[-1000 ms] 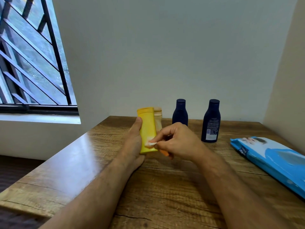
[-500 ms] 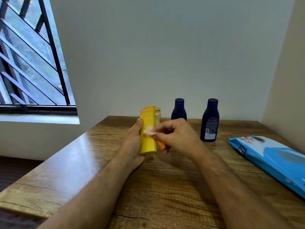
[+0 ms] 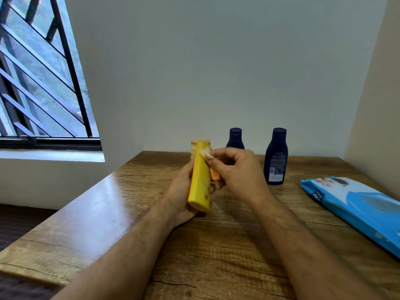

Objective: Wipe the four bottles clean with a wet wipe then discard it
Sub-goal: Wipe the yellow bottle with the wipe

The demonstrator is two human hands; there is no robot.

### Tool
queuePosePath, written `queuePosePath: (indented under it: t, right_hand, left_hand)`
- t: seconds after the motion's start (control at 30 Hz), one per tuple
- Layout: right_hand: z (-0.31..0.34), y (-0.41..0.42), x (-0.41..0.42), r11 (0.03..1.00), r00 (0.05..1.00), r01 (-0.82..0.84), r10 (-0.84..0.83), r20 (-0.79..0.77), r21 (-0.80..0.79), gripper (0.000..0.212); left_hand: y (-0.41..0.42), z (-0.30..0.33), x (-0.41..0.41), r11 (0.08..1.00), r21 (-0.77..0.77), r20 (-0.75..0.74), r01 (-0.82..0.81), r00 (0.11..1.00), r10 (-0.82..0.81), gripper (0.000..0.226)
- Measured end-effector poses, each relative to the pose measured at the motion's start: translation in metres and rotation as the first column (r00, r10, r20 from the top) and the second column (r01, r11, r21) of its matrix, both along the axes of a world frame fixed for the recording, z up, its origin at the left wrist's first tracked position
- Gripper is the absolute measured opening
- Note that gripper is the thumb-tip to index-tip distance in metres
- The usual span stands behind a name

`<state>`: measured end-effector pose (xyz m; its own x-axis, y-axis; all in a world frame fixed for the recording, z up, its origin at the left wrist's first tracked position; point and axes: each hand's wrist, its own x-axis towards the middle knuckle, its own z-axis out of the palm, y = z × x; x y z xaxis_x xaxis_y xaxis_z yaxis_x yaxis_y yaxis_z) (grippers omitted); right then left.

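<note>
My left hand [image 3: 181, 191] grips a yellow bottle [image 3: 200, 180], tilted with its far end up above the wooden table [image 3: 108, 213]. My right hand [image 3: 236, 169] pinches a small white wet wipe [image 3: 205, 153] against the bottle's upper part. A beige and orange bottle [image 3: 214, 175] stands right behind the yellow one, mostly hidden. Two dark blue bottles stand upright near the wall, one [image 3: 235, 138] partly behind my right hand, the other [image 3: 276, 156] to its right.
A blue pack of wet wipes [image 3: 357, 206] lies flat at the table's right side. A barred window [image 3: 39, 79] is at the left, walls close behind and to the right. The table's left edge drops to a dark floor.
My right hand has slid the wipe up the yellow bottle from its lower part to near its top. My left hand has turned and tilted the bottle.
</note>
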<state>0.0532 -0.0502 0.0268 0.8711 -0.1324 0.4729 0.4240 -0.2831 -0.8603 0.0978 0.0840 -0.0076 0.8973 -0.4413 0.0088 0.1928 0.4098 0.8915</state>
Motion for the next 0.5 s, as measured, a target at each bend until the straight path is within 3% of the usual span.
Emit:
queuePosePath:
  t: [0.17,0.37,0.43,0.5]
  right_hand:
    - [-0.005,0.004,-0.001,0.986,0.992,-0.103,0.092,-0.091,-0.131,0.013]
    - [-0.010,0.002,0.000,0.953,0.995,-0.092,0.078,-0.058,-0.288,0.009]
    - [-0.011,0.003,0.004,0.964,1.000,0.001,0.001,0.010,-0.265,0.009]
    - [-0.011,0.002,0.007,0.983,0.994,0.090,-0.078,0.079,-0.161,0.009]
  left_hand:
    - [0.004,0.000,0.007,0.991,-0.085,-0.024,-0.099,0.995,0.098,0.063]
    - [0.007,0.000,0.008,0.971,-0.013,0.027,-0.240,0.970,0.240,0.060]
    - [0.004,-0.001,0.008,0.968,0.023,0.079,-0.251,0.965,0.249,0.049]
    - [0.001,-0.002,0.004,0.979,0.060,0.099,-0.193,0.977,0.187,0.061]
